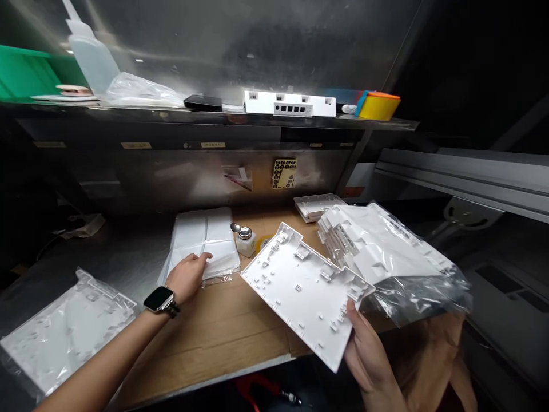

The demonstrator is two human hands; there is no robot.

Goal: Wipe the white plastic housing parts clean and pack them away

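Note:
My right hand [368,355] grips a white plastic housing panel [306,289] by its near corner and holds it tilted above the bench, its ribbed inner side facing up. My left hand [187,276], with a smartwatch on the wrist, reaches forward, and its fingers rest on a stack of clear bagged white sheets [205,243]. Whether those fingers pinch a sheet or only touch it is unclear. A small dispenser bottle with a metal cap [246,239] stands just right of that stack.
A bag of stacked white housings [386,252] lies at the right, with a tray [317,206] behind it. Another bagged panel [64,329] lies at the near left. On the shelf above sit a white router-like case [289,104], a squeeze bottle [92,54] and a green bin [26,71].

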